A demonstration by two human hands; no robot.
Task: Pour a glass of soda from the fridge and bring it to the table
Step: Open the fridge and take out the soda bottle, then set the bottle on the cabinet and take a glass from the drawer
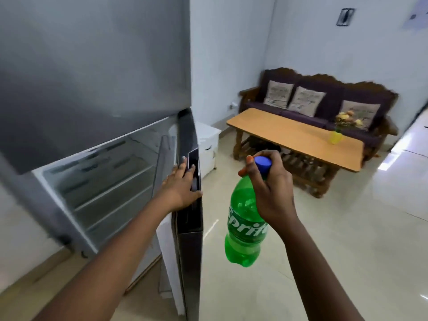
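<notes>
A green Sprite bottle (245,230) with a blue cap hangs upright in the air, gripped at the neck by my right hand (269,184). My left hand (179,186) is wrapped around the edge of the grey fridge's lower door (188,251), at the handle recess. That door stands ajar, and the shelves of the fridge's inside (104,179) show behind it, empty as far as I can see. A low wooden table (291,135) stands across the room to the right. No glass is in view.
A yellow vase with flowers (335,135) sits on the table's far right end. Behind the table is a dark sofa (324,98) with three cushions. A small white cabinet (208,144) stands beside the fridge. Glossy tiled floor (347,239) lies between me and the table.
</notes>
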